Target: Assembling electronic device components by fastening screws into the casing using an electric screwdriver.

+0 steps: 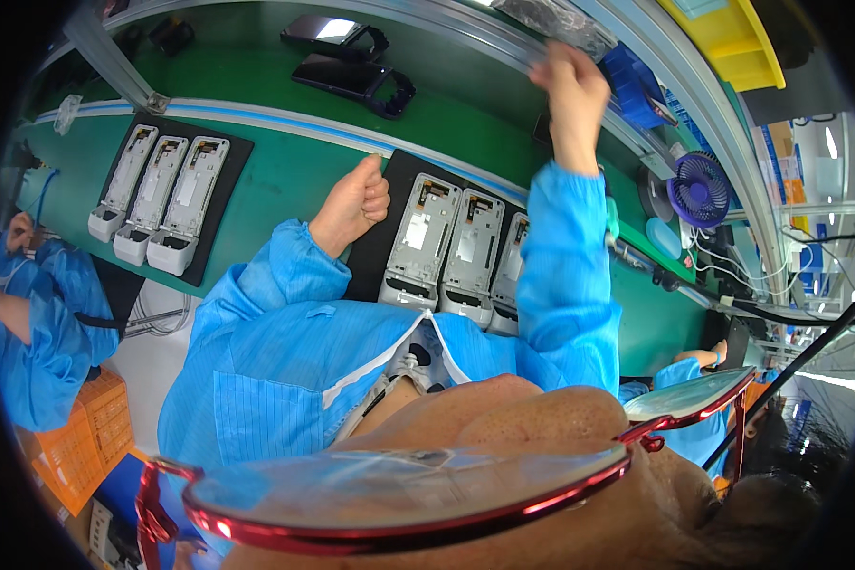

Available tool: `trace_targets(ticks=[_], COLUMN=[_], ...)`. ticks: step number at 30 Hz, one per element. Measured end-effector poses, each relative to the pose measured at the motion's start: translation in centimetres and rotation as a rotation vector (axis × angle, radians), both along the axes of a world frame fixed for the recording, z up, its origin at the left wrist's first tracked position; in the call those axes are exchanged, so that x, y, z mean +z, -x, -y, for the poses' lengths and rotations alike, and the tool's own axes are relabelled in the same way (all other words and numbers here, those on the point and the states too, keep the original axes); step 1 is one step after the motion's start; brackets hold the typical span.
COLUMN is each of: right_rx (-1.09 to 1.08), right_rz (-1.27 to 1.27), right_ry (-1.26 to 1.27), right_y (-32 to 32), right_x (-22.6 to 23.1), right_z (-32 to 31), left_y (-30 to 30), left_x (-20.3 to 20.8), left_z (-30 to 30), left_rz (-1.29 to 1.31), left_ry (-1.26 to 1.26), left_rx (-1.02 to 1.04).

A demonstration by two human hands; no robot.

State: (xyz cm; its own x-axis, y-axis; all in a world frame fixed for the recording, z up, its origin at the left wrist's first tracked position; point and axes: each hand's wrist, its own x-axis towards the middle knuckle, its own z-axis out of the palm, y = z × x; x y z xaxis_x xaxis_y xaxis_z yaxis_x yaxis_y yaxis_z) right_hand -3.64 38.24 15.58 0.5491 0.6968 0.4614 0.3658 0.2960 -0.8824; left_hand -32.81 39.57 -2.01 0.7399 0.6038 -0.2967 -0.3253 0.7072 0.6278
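Observation:
My left hand (pixel 353 205) is closed in a fist above the green bench, beside a black mat (pixel 372 255). Whatever its curled fingers may hold is hidden. On that mat lie three open white plastic device housings: the left one (pixel 422 233), the middle one (pixel 473 249) and the right one (pixel 511 266), which my right sleeve partly covers. Raised and reaching up to the shelf rail, my right hand (pixel 574 100) has its fingertips smeared by motion. It is nearest to a blue parts bin (pixel 631 84) and a clear plastic bag (pixel 556 24).
Another black mat (pixel 226 190) bears three similar housings (pixel 150 195) at left. Two black frames (pixel 347 78) lie on the back green surface. A yellow bin (pixel 731 40) and a purple fan (pixel 699 190) stand right. Co-workers' blue sleeves (pixel 52 328) show at both sides.

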Motion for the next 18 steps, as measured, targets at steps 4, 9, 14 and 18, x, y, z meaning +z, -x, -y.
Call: trace_targets(ticks=[4,9,14,18], right_rx=[-0.172,-0.261,-0.254,-0.295], right_rz=[0.661,1.114,1.222,1.252], right_ry=[0.015,0.416,0.590,0.516], right_y=[-4.6,-2.1,-4.9,-5.6], right_x=[1.1,2.1,2.8,1.8], right_z=[-11.6,-19.0,-19.3,-19.9], left_y=[-0.8,0.8,-0.3,-0.4], left_x=[1.4,0.8,0.8,1.2], left_z=[-0.9,-0.7,-0.5,0.2], left_rz=[0.136,0.088,0.137,0.073], left_ry=[0.274,0.285,0.244,0.273], left_rx=[0.028,0.074,0.056,0.190])
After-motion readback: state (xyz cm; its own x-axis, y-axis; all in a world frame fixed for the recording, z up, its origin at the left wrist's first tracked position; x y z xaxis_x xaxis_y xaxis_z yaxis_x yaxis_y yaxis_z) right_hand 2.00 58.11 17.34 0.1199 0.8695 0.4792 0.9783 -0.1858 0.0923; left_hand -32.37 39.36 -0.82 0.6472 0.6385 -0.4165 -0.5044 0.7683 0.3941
